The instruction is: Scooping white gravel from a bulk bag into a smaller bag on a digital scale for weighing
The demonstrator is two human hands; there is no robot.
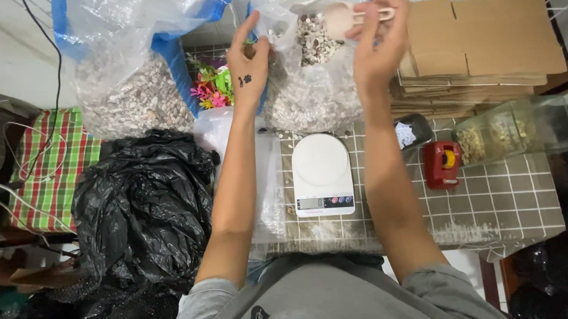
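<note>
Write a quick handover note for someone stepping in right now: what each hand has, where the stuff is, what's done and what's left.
Left hand: pinching open the rim of a small clear bag, held up over the table.
Right hand: gripping a pale scoop, tipped into that bag.
Small bag already holds some mixed pebbles. The big clear sack of pebbles sits behind the white kitchen scale, whose platform is bare.
Done: part of a portion scooped in.
Left, as it looks: the filled bag has not yet been set on the scale.
</note>
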